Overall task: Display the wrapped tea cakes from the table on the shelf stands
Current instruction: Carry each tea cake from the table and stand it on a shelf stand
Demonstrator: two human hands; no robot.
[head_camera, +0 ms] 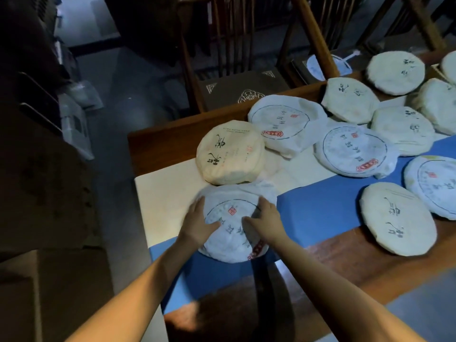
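Both hands on nearest tea cake at table corner: left hand and right hand laid flat, fingers spread on wrapper, nothing pinched yet. Pick-up step by the look of it; next needs grip under both rims, then lift clear of yellowish cake touching its far edge. No containers visible (shelf stands out of view too).

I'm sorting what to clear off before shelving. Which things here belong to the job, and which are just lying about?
Part of the job:
- nearest tea cake, under the left hand and right hand
- yellowish tea cake behind it
- other wrapped tea cakes across the table

Just lying about:
- blue cloth
- round fan on a chair
- wooden chairs
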